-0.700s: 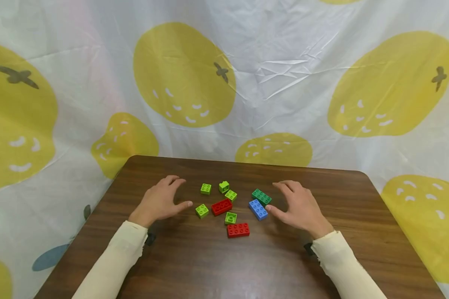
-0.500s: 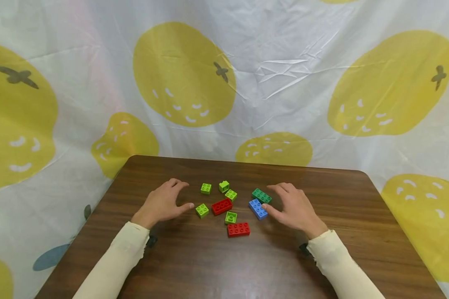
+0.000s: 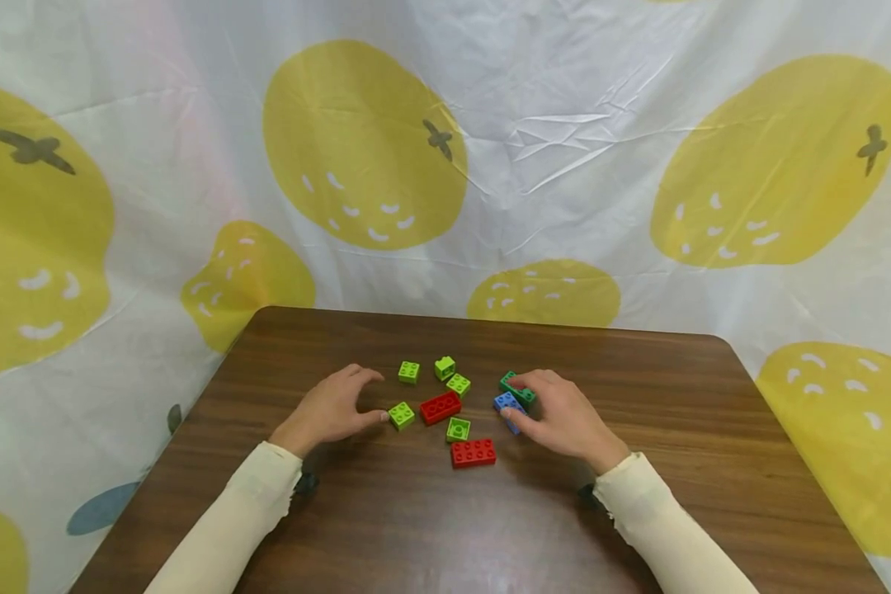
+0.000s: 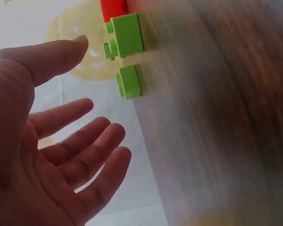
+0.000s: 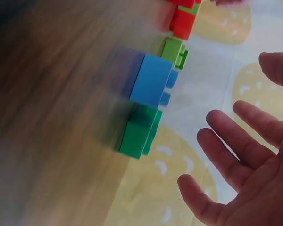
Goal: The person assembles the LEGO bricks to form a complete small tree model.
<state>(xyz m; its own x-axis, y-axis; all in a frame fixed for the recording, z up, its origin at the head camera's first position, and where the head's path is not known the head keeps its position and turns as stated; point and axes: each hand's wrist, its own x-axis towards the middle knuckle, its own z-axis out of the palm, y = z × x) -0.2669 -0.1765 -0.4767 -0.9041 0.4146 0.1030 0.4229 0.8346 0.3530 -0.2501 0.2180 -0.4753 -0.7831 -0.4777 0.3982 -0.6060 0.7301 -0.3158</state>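
Note:
My left hand (image 3: 332, 408) hovers left of the bricks, fingers spread and slightly bent, nothing in it. Its thumb tip comes right beside a lime-green toy brick (image 3: 401, 416). In the left wrist view two lime bricks, the nearer one (image 4: 128, 35) and a smaller one (image 4: 130, 82), stand past the fingertips. My right hand (image 3: 560, 417) is held over a blue brick (image 3: 506, 402) and a dark green brick (image 3: 525, 394), overlapping both in the head view. The right wrist view shows its fingers apart from the blue brick (image 5: 152, 80) and green brick (image 5: 137, 132).
Between the hands lie a red brick (image 3: 440, 407), another red brick (image 3: 473, 453), an upturned lime brick (image 3: 458, 430) and several more lime bricks (image 3: 409, 372). The brown wooden table (image 3: 386, 528) ends at a fruit-print curtain (image 3: 535, 206).
Both hands have moved inward towards the bricks. The right hand has come left over the blue and green bricks; the left thumb has neared a lime brick. The bricks stay put.

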